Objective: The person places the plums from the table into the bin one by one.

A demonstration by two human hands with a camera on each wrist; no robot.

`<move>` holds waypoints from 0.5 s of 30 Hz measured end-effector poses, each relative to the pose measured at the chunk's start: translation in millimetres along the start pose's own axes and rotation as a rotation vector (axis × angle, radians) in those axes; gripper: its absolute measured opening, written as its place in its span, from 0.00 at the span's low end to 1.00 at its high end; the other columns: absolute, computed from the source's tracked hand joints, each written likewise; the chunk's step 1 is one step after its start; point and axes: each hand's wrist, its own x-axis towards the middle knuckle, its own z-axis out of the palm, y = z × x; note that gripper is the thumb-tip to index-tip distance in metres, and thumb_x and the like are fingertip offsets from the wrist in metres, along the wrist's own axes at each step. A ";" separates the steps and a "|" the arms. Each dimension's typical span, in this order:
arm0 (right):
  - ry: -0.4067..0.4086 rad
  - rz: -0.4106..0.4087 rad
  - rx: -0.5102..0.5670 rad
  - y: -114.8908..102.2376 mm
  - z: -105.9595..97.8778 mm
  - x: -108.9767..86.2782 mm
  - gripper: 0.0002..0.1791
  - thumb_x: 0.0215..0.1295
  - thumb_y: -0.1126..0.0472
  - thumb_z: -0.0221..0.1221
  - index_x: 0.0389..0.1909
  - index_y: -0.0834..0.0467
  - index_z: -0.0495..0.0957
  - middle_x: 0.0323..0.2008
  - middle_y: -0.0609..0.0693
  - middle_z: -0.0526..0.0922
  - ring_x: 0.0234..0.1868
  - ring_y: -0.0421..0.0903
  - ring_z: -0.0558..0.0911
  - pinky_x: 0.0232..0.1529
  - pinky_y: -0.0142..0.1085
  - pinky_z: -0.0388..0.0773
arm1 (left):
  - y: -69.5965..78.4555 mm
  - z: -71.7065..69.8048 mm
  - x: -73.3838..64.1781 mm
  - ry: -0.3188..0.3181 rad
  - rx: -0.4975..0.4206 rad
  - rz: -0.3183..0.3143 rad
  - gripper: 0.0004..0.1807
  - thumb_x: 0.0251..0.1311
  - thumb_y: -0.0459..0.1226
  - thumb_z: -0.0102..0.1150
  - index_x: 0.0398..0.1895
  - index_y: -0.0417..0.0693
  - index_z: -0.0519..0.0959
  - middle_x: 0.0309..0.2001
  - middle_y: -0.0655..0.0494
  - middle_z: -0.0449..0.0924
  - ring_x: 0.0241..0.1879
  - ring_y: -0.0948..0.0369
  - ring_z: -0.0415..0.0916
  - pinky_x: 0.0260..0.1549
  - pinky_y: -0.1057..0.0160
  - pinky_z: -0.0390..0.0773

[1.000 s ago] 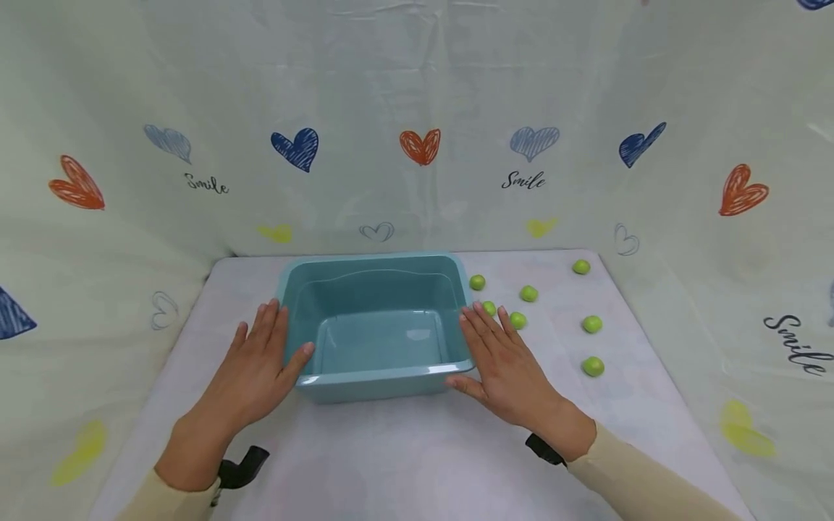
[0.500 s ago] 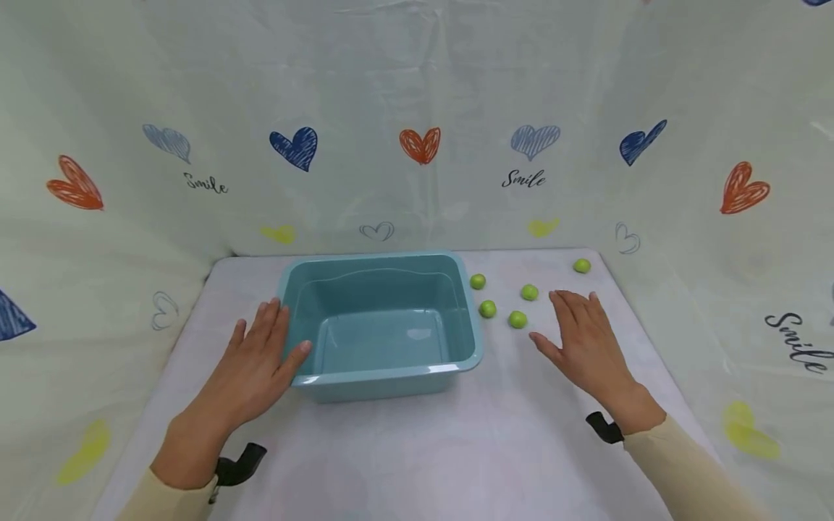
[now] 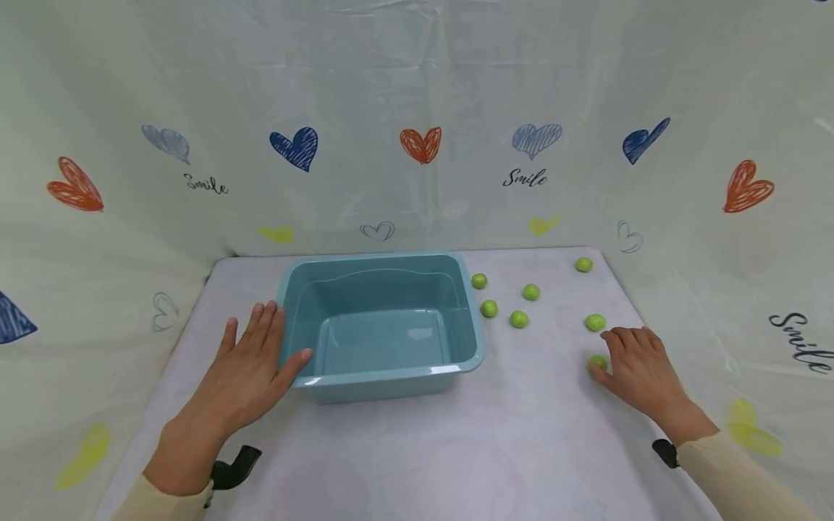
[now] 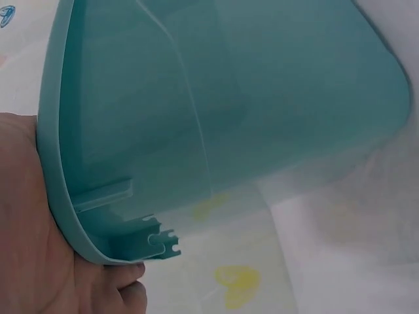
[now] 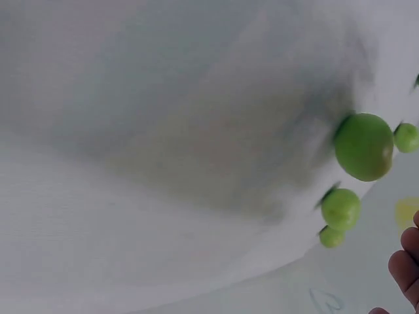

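A light blue plastic basin (image 3: pixel 391 374) stands on the white-covered table, with nothing inside it. My left hand (image 3: pixel 246 373) lies along its left rim, fingers straight and thumb over the near corner; the left wrist view shows the palm against the basin wall (image 4: pixel 281 85). Over on the right, my right hand (image 3: pixel 641 369) hovers with spread, slightly bent fingers above the table. Its thumb partly covers the nearest small round green fruit (image 3: pixel 596 360), which also appears large in the right wrist view. Contact there cannot be told. Another green fruit (image 3: pixel 596 323) lies just beyond the fingertips.
Several more small green fruits lie between the basin and the table's right side, one green fruit (image 3: pixel 583 265) near the far right corner and a green fruit (image 3: pixel 479 281) close to the basin. A pale curtain (image 3: pixel 339 79) printed with hearts surrounds the table.
My right hand has left the basin's right rim and moved right, to the nearest green fruit. The left hand stays at the left rim, and the basin has not moved.
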 end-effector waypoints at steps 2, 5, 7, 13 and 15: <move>-0.002 0.002 -0.003 3.3 4.3 -5.6 0.28 0.51 0.52 0.67 0.47 0.69 0.76 0.43 0.67 0.82 0.47 0.68 0.78 0.54 0.65 0.73 | 0.1 -0.2 0.2 0.000 -0.009 0.003 0.53 0.78 0.65 0.40 0.84 0.30 0.44 0.84 0.29 0.41 0.84 0.34 0.37 0.78 0.27 0.35; -0.015 -0.002 -0.016 7.2 10.6 -12.2 0.28 0.49 0.52 0.67 0.46 0.69 0.76 0.42 0.65 0.82 0.46 0.67 0.78 0.53 0.65 0.73 | 0.2 -0.7 0.7 0.002 -0.015 0.009 0.53 0.78 0.65 0.41 0.83 0.29 0.44 0.84 0.29 0.41 0.84 0.34 0.38 0.78 0.27 0.36; -0.048 0.000 -0.028 8.7 13.7 -15.6 0.30 0.48 0.52 0.70 0.46 0.68 0.76 0.43 0.65 0.81 0.48 0.67 0.78 0.55 0.67 0.71 | 0.3 -1.0 0.8 0.004 -0.013 0.013 0.53 0.78 0.64 0.41 0.83 0.29 0.44 0.83 0.29 0.42 0.83 0.34 0.39 0.78 0.27 0.37; -0.139 -0.012 -0.075 8.1 18.1 -17.7 0.33 0.44 0.53 0.79 0.46 0.67 0.76 0.46 0.63 0.81 0.50 0.65 0.78 0.60 0.70 0.68 | -0.4 -1.0 0.7 0.012 -0.001 0.022 0.53 0.78 0.64 0.42 0.83 0.28 0.45 0.83 0.28 0.43 0.83 0.33 0.41 0.79 0.29 0.41; -0.144 -0.025 -0.082 7.4 19.7 -16.8 0.32 0.44 0.54 0.80 0.45 0.66 0.76 0.45 0.63 0.81 0.50 0.65 0.78 0.60 0.70 0.68 | -0.6 -0.9 0.8 0.016 0.003 0.025 0.53 0.78 0.64 0.43 0.83 0.28 0.45 0.83 0.28 0.44 0.83 0.33 0.42 0.79 0.29 0.42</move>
